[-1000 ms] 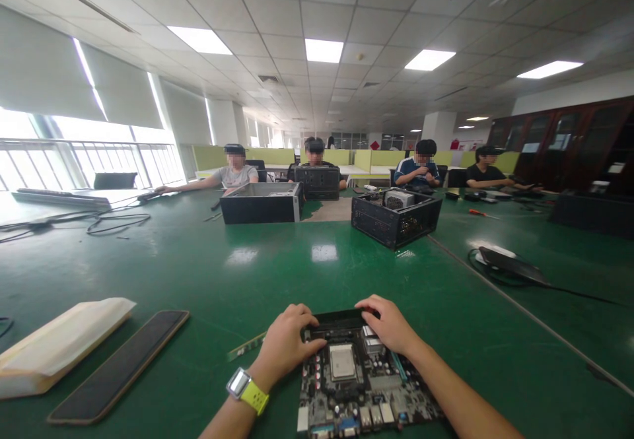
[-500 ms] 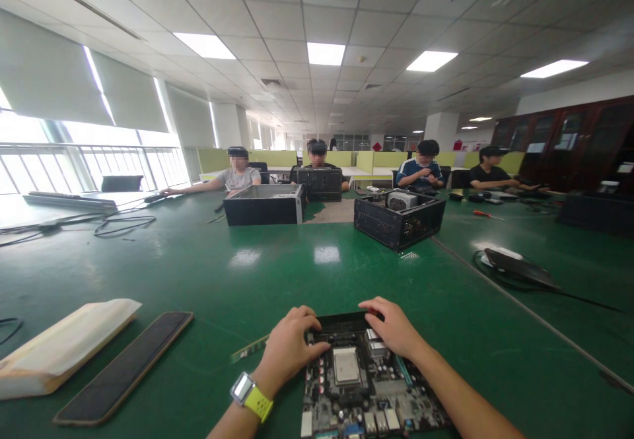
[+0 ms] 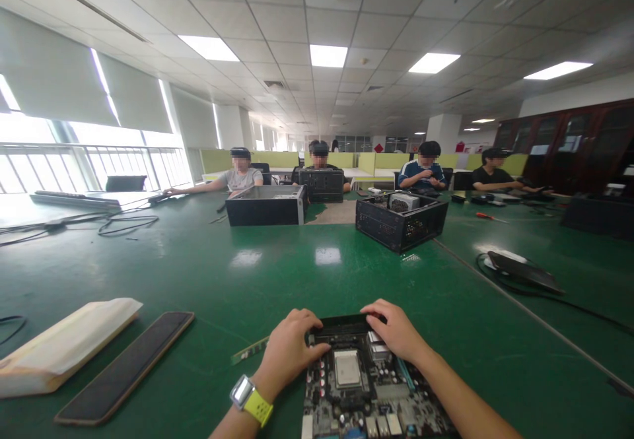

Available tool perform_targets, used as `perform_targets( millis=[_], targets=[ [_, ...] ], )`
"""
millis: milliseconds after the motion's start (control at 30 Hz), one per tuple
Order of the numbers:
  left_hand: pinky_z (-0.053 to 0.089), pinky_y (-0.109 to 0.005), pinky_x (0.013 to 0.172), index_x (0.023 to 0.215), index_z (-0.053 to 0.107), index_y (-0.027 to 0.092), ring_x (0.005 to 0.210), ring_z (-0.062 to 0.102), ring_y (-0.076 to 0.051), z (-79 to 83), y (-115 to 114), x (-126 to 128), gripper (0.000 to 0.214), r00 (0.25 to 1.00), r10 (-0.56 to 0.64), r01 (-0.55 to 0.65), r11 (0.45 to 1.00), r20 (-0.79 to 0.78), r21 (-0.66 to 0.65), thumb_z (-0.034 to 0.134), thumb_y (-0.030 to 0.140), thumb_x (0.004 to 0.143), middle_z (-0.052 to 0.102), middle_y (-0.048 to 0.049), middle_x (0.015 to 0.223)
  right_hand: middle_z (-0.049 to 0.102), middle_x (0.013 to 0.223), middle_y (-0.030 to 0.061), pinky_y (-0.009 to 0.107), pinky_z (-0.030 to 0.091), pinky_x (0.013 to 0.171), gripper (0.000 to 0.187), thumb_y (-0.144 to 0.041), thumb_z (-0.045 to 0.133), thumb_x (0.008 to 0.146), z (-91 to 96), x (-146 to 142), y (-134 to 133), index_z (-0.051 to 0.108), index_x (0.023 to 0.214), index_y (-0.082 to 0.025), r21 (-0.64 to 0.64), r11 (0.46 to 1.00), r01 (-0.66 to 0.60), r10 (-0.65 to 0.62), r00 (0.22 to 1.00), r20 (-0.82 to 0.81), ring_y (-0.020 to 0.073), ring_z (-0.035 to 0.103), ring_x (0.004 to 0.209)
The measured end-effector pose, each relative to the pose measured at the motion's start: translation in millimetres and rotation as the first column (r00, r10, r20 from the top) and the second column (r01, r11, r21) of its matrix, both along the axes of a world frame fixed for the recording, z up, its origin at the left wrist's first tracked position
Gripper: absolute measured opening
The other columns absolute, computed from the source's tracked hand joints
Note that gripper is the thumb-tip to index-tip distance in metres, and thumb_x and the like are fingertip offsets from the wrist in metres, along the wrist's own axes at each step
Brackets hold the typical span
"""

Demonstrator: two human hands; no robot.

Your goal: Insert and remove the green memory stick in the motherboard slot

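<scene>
A black motherboard (image 3: 366, 396) with a silver processor (image 3: 347, 368) lies on the green table (image 3: 277, 274) right in front of me. My left hand (image 3: 290, 350), a yellow-strapped watch on its wrist, presses curled fingers on the left end of the long black part (image 3: 344, 325) at the board's far edge. My right hand (image 3: 393, 330) presses curled fingers on that part's right end. A loose green memory stick (image 3: 249, 350) lies on the table just left of my left hand.
A dark flat panel (image 3: 126, 366) and a pale padded envelope (image 3: 64, 343) lie to the left. Two open computer cases (image 3: 265, 205) (image 3: 401, 221) stand farther back, where several people sit. A black device with a cable (image 3: 522, 272) lies at the right. Cables trail at far left.
Both hands stay pressed on the board's far edge. The view has shifted slightly, so everything sits a little lower and to the right in the picture.
</scene>
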State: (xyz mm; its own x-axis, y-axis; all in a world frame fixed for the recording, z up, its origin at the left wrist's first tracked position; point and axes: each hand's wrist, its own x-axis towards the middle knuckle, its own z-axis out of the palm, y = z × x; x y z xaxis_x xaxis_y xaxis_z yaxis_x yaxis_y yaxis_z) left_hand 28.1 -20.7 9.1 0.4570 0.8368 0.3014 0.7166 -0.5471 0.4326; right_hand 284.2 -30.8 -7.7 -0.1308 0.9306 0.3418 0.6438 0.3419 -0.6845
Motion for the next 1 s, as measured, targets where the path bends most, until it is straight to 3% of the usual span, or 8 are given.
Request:
perform_targets(
  millis=[267,433,500,600,700,800,900,1000],
  targets=[
    [0.044,-0.032,0.082,0.089,0.066,0.023,0.093,0.055,-0.022,-0.7,-1,-1,0.023,1.0,-0.007,0.007,1.0,0.02,0.013,0.069,0.036,0.07,0.064,-0.003,0.095,0.064,0.085,0.0041,0.03,0.045,0.078,0.023,-0.026,0.051,0.08,-2.5,-1,0,0.068,0.094,-0.02,0.002,1.0,-0.001,0.001,1.0,-0.022,0.0177,0.059,0.08],
    [0.04,-0.037,0.095,0.094,0.067,0.024,0.108,0.053,-0.024,1.7,4,-5,0.023,0.985,-0.061,0.046,0.995,0.164,0.093,0.06,0.04,0.079,0.061,-0.0058,0.117,0.064,0.094,0.0055,0.032,0.044,0.083,0.027,-0.032,0.053,0.081,13.9,-2,-8,0.064,0.102,-0.02,0.088,0.995,0.051,-0.047,0.998,-0.049,0.0199,0.057,0.089],
    [0.039,-0.037,0.095,0.096,0.066,0.023,0.107,0.054,-0.023,2.7,10,-11,0.025,0.983,0.012,-0.042,0.987,0.185,0.156,0.052,0.04,0.084,0.062,-0.0059,0.115,0.063,0.099,0.0061,0.033,0.042,0.086,0.026,-0.035,0.05,0.084,28.8,-12,-23,0.064,0.1,-0.021,0.146,0.986,0.08,-0.077,0.997,-0.024,0.0215,0.055,0.095],
    [0.038,-0.039,0.09,0.09,0.067,0.024,0.097,0.058,-0.024,2.4,20,-26,0.023,0.963,0.261,-0.269,0.95,0.069,0.16,0.051,0.039,0.084,0.068,-0.0041,0.097,0.064,0.1,0.0057,0.037,0.04,0.086,0.03,-0.045,0.046,0.086,40.3,-50,-54,0.064,0.102,-0.026,0.159,0.987,0.012,-0.031,0.992,0.121,0.0241,0.054,0.095],
    [0.033,-0.044,0.088,0.084,0.068,0.025,0.095,0.058,-0.027,1.0,24,-41,0.023,0.898,0.428,-0.418,0.902,-0.098,0.109,0.052,0.041,0.08,0.069,-0.0037,0.09,0.063,0.108,0.0101,0.046,0.038,0.083,0.058,-0.061,0.055,0.073,20.8,-101,-77,0.056,0.12,-0.027,0.123,0.986,-0.116,0.073,0.949,0.306,0.0334,0.052,0.097],
    [0.032,-0.042,0.085,0.086,0.067,0.024,0.094,0.057,-0.027,1.4,24,-48,0.025,0.875,0.445,-0.444,0.895,-0.19,0.048,0.054,0.044,0.077,0.068,-0.0046,0.091,0.06,0.116,0.0153,0.055,0.034,0.085,0.06,-0.063,0.056,0.071,-14.8,-136,-81,0.06,0.117,-0.024,0.111,0.992,-0.058,0.012,0.924,0.381,0.0401,0.05,0.102],
    [0.032,-0.04,0.085,0.09,0.066,0.025,0.096,0.056,-0.026,2.9,22,-49,0.028,0.886,0.413,-0.417,0.908,-0.211,0.024,0.057,0.045,0.074,0.066,-0.0045,0.094,0.058,0.118,0.0168,0.059,0.029,0.089,0.064,-0.063,0.063,0.064,-32.6,-140,-76,0.062,0.113,-0.023,0.128,0.992,-0.014,-0.038,0.916,0.4,0.0428,0.047,0.105],
    [0.032,-0.04,0.085,0.095,0.065,0.025,0.097,0.055,-0.026,3.8,21,-48,0.027,0.898,0.386,-0.391,0.92,-0.212,0.021,0.057,0.04,0.073,0.065,-0.0044,0.096,0.06,0.116,0.0148,0.054,0.032,0.086,0.053,-0.054,0.062,0.069,-22.8,-117,-66,0.062,0.112,-0.025,0.111,0.994,-0.004,-0.044,0.906,0.421,0.0388,0.05,0.101]
  ],
)
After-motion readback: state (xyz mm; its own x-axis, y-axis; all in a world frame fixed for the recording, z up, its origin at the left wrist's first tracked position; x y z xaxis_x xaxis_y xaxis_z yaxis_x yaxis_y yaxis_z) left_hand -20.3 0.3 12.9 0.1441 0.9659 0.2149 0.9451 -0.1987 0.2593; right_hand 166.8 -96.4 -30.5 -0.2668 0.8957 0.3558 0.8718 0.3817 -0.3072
